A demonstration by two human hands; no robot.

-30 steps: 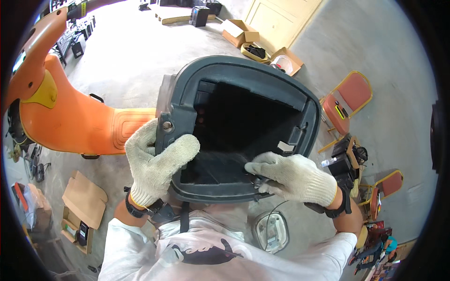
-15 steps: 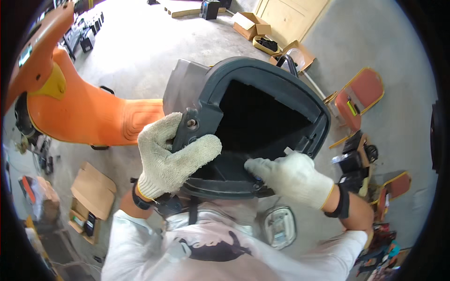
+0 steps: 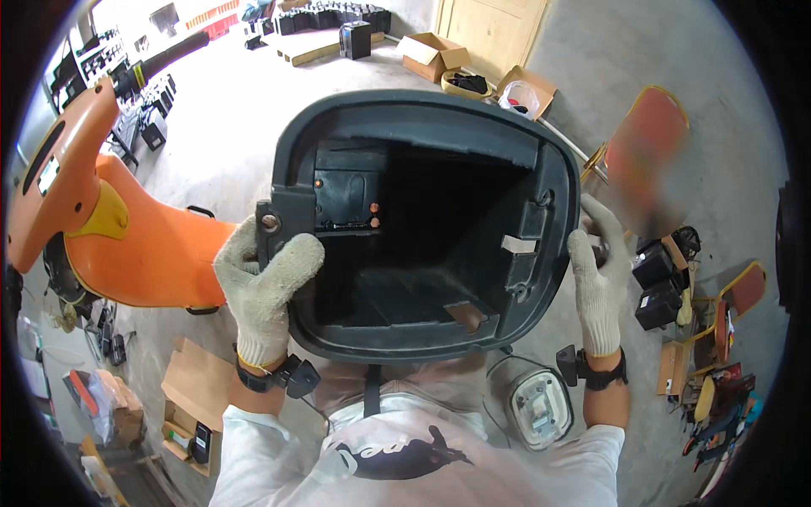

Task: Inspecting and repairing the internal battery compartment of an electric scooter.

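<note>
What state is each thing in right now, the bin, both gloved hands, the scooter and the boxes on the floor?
Dark plastic storage bin: lifted, held up, open side toward the camera, nothing inside.
Left hand: gloved, gripping the bin's left rim.
Right hand: gloved, pressed on the bin's right rim.
Orange scooter: standing on the floor at left.
Cardboard box: open, on the floor.

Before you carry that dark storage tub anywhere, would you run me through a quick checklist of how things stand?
1. Left hand gripping the tub rim: ok, fingers wrap the left edge.
2. Right hand gripping: ok, it clasps the right edge.
3. Gloves on both hands: ok.
4. Tub cavity free of loose parts: cannot tell, the depth is dark.
5. Floor clear: not ok, cardboard box lower left, a pale lamp-like part lower right.
6. Clearance from orange scooter: cannot tell.
</note>
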